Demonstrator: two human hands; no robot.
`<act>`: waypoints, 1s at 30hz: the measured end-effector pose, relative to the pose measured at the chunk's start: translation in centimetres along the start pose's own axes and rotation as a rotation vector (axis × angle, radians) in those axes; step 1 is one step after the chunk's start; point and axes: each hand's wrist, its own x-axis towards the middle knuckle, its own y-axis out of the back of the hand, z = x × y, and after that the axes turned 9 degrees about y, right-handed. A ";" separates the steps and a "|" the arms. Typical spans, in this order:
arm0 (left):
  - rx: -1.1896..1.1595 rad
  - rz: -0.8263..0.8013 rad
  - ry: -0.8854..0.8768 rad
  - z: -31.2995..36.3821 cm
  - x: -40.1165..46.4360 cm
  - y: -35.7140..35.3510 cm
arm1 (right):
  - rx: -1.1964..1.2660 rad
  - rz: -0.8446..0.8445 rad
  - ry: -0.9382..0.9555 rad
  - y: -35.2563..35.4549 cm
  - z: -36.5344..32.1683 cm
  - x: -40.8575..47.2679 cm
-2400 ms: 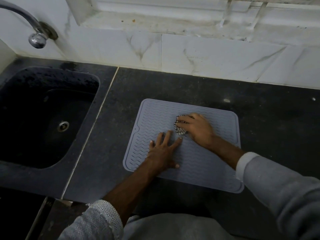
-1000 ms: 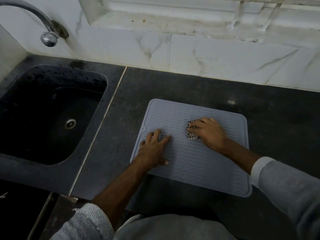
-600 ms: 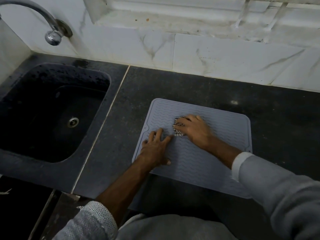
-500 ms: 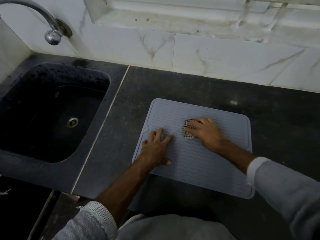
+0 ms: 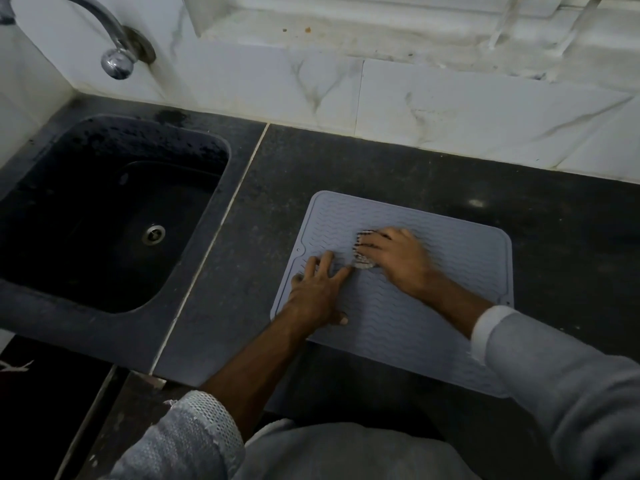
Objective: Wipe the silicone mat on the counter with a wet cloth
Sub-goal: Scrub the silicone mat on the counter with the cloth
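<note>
Now, what we see, biggest thing first:

Counter: we see dark stone running under both hands and far beyond them on every side.
Sink: a black basin sunk into the counter, well out past the left hand; its drain shows at the bottom.
Silicone mat: grey, ribbed in zigzag lines, lying flat on the counter directly beneath both hands, its near edge back toward the wrists.
Tap: a chrome spout coming off the marble wall, far beyond the left hand and above the sink.
Left hand: we see it spread flat, palm down, 4 fingers fanned and thumb out, pressing the mat near its left edge; it grips nothing.
Right hand: palm down on the mat just beyond and beside the left fingertips, fingers curled over the cloth; it is blurred.
Cloth: a small checked wad, mostly hidden under the right fingers, touching the mat and nearly meeting the left index fingertip.
</note>
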 end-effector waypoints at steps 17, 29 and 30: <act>-0.127 0.113 0.011 -0.7 -1.9 -1.2 | 0.067 -0.032 -0.194 0.5 1.4 -3.6; -0.067 0.025 0.016 -0.3 -1.8 0.2 | -0.001 -0.146 -0.055 0.4 -2.8 4.4; -0.061 0.018 0.019 -0.3 -1.9 0.2 | 0.015 -0.125 -0.053 0.4 -2.5 3.5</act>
